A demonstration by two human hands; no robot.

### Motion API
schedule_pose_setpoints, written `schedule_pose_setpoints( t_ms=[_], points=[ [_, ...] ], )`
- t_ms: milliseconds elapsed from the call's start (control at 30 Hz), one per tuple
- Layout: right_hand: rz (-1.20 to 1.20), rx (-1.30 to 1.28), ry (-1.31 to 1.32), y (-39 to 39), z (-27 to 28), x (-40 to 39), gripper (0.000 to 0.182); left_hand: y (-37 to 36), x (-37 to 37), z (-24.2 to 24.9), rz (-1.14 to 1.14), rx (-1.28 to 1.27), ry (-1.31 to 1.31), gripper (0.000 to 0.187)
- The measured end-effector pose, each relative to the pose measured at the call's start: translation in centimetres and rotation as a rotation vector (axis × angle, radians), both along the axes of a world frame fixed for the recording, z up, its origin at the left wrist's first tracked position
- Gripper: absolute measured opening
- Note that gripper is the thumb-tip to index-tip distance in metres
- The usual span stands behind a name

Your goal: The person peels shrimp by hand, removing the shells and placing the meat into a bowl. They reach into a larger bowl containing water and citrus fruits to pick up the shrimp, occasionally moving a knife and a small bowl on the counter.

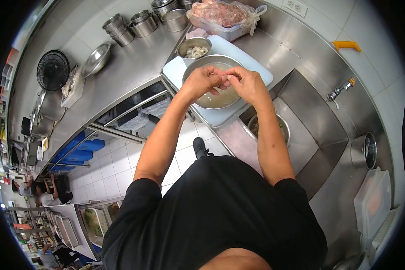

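Both of my hands meet over a wide metal bowl [216, 100] of cloudy liquid, which stands on a pale blue cutting board [261, 74]. My left hand [205, 82] has its fingers bent and pinched against those of my right hand [247, 84]. Between the fingertips there is a small pale piece, too small to name. Just behind the large bowl, a smaller metal bowl [196, 48] holds several pale, shrimp-like pieces.
Raw meat in a plastic-lined tub [225, 18] sits at the back. On the right are a steel sink [310, 112] with a pot inside, a faucet [341, 89] and a metal pot [363, 150]. Stacked metal containers [143, 24] stand back left. People are far left.
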State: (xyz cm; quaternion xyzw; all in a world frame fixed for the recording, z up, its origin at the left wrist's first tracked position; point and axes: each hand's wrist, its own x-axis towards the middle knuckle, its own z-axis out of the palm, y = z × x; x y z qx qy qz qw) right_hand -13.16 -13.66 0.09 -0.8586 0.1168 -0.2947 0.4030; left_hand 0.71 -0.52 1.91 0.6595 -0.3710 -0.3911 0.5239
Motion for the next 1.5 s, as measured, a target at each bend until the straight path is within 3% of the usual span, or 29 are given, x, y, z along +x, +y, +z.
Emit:
schedule_pose_setpoints(
  t_ms=[167, 267, 333, 433, 567, 667, 867, 967, 1067, 1267, 1500],
  points=[
    [-0.034, 0.076, 0.019, -0.1, 0.4, -0.1, 0.022, 0.1, 0.3, -0.4, -0.025, -0.068, 0.083, 0.022],
    [0.010, 0.292, 0.009, -0.7, -0.1, 0.0, 0.024, 0.2, 0.2, -0.8, -0.048, -0.188, 0.247, 0.021],
    [0.015, 0.295, -0.021, -0.7, -0.6, 0.1, 0.023, 0.3, -0.3, -0.7, -0.043, -0.297, 0.408, 0.021],
    [0.043, 0.245, -0.135, -0.2, -0.2, -0.2, 0.022, -0.3, -0.9, -1.6, 0.069, -0.338, 0.421, 0.028],
    [-0.047, 0.070, -0.109, -0.6, -0.8, 0.1, 0.024, -0.6, -2.5, -1.9, 0.072, -0.277, 0.061, 0.042],
    [-0.050, 0.140, -0.066, -0.7, -0.4, 0.1, 0.024, -0.5, -3.3, -1.8, 0.067, -0.177, -0.160, 0.044],
    [-0.163, 0.078, -0.160, -0.3, -1.7, 0.8, 0.018, -0.4, -2.5, -1.9, 0.134, -0.170, -0.010, 0.045],
    [-0.157, -0.130, -0.185, 0.3, -1.8, 0.8, 0.016, -0.3, -1.9, -1.6, 0.203, -0.116, -0.082, 0.038],
    [-0.134, -0.065, -0.121, 0.7, -1.0, 0.4, 0.016, -0.5, -1.6, -1.8, 0.227, -0.133, -0.056, 0.030],
    [-0.076, -0.010, -0.082, 0.3, -1.1, 0.3, 0.017, -1.0, -1.2, -2.6, 0.221, -0.276, 0.323, 0.025],
    [0.014, -0.036, -0.084, 0.5, -0.8, -0.4, 0.017, -1.4, -1.2, -2.5, 0.168, -0.293, 0.515, 0.023]
  ],
)
